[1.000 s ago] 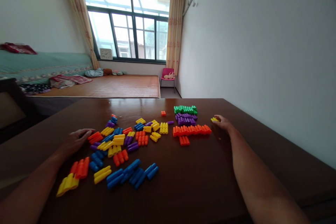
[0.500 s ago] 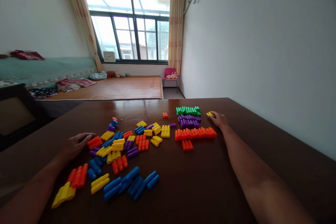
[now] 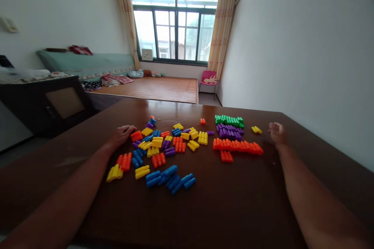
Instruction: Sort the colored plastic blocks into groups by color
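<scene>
Big, shiny brown table (image 3: 233, 202) all across the near part of the room, and a wide bed (image 3: 175, 87) on the far left. Left of the middle, a messy spread of blocks (image 3: 157, 142) in yellow, orange, blue and purple, with blue blocks (image 3: 173, 183) nearest. On the right, neat lines by colour: a long orange row (image 3: 238, 146) nearest, then purple rows (image 3: 230, 132), then green rows (image 3: 229, 120) farthest. Left hand (image 3: 123, 134) at the far-left side of the mess, fingers loosely bent, nothing seen in hold; cannot tell if touching the orange block (image 3: 136, 136) just beside. Right hand (image 3: 277, 132) right of the rows, fingers half curled, nothing seen inside. Smallest, a yellow block (image 3: 256, 129) alone, between purple rows and right hand, apart from both. Looks like sorting by colour, with one yellow block put by itself. Likely needed next: fingers opened wider, a reach left to the mess, a soft pinch, no bumping of rows.
</scene>
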`<state>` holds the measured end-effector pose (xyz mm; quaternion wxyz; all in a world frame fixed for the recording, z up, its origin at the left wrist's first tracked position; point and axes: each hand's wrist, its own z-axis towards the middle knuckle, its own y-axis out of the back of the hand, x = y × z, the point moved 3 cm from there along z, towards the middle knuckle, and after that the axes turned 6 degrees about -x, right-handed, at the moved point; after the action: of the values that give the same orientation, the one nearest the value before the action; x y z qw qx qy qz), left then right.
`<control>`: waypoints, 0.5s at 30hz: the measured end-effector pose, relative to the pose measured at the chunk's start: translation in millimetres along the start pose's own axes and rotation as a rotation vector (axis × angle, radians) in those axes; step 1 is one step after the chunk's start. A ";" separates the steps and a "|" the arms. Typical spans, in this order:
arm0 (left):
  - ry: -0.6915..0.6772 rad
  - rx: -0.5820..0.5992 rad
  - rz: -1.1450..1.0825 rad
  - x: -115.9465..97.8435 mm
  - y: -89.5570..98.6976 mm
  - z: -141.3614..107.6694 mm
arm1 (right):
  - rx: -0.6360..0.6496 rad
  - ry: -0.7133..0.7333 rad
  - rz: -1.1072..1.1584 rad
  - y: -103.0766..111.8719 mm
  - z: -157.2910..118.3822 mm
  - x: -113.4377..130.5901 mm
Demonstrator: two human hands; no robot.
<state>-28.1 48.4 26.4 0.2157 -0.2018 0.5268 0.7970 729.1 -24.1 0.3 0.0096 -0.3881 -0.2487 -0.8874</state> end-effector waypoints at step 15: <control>-0.049 0.036 -0.068 15.8 -11.3 3.6 | 0.723 0.790 -0.126 -67.5 -217.4 283.7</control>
<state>-35.2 57.8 10.5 0.2591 -0.1962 0.5286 0.7842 368.0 -12.7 42.7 0.1821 0.0189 -0.5385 -0.8225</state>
